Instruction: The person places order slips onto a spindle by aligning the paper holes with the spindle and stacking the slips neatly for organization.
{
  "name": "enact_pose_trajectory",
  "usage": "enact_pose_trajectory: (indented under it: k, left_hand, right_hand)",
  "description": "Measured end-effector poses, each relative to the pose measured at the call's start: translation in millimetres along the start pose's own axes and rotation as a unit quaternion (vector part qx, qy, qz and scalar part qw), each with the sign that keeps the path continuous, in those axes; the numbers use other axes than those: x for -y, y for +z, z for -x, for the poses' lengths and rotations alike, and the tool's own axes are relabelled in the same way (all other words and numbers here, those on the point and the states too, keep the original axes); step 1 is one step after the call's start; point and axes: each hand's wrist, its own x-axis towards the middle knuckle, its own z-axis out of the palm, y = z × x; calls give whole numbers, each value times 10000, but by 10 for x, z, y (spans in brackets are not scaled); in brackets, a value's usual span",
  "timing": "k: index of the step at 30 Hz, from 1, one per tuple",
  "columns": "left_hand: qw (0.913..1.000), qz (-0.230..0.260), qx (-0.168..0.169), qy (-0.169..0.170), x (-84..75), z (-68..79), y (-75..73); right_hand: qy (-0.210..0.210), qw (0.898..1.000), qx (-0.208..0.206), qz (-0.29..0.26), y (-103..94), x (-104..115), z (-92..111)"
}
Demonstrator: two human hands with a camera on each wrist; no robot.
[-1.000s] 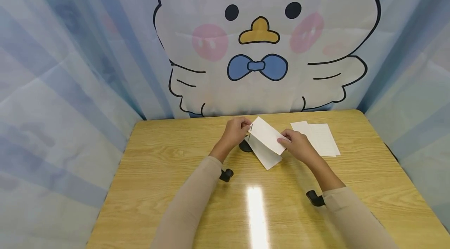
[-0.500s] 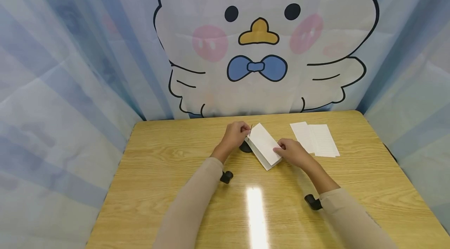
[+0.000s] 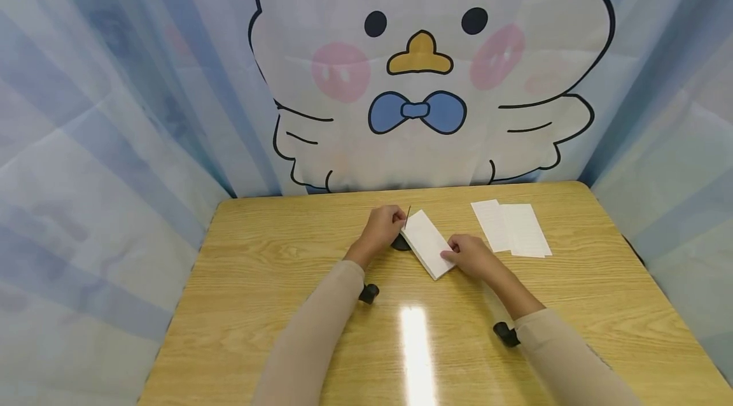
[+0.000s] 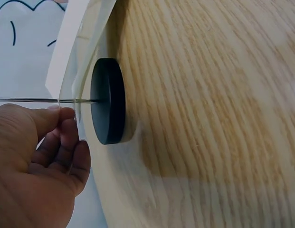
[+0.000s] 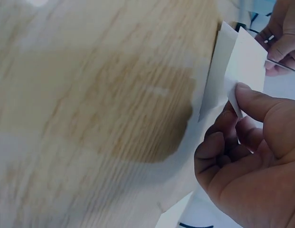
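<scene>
A bill spike has a round black base (image 4: 108,102) and a thin metal spike (image 4: 23,99) standing up from it. In the left wrist view the spike passes through the corner area of white paper sheets (image 3: 426,244), one sheet above another with a gap between. My left hand (image 3: 382,226) pinches the upper sheet's edge right beside the spike with thumb and forefinger. At the opposite end, my right hand (image 3: 471,254) pinches the same sheet, thumb on top and fingers curled beneath, as the right wrist view shows. Most of the base is hidden under the paper in the head view.
Two overlapping stacks of lined white paper (image 3: 523,231) lie at the back right of the wooden table (image 3: 275,304). Behind the table's far edge hangs a curtain (image 3: 424,158) with a cartoon bird. Black wrist devices (image 3: 506,334) sit on both forearms.
The upper sheet has come down along the spike, closing most of the gap to the sheet below. Both hands have sunk with it, the right one also moving slightly left.
</scene>
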Motion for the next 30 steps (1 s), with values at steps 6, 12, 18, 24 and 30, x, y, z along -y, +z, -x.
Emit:
enact_pose_trajectory:
  k: [6, 12, 18, 24, 30]
  left_hand:
    - [9998, -177, 13, 26, 37, 2, 34]
    - [9996, -296, -9, -12, 39, 4, 54]
    - [9989, -458, -45, 24, 38, 7, 60]
    - [9991, -419, -63, 79, 55, 30, 48]
    - [9999, -48, -32, 110, 121, 117, 1]
  right_hand:
    - [31, 9999, -13, 137, 79, -2, 5]
    - [197, 9994, -100, 262, 105, 13, 23]
    - [262, 9984, -160, 478, 100, 2, 30]
    - [182, 9986, -237, 434, 88, -14, 30]
    - [136, 9992, -285, 252, 49, -52, 59]
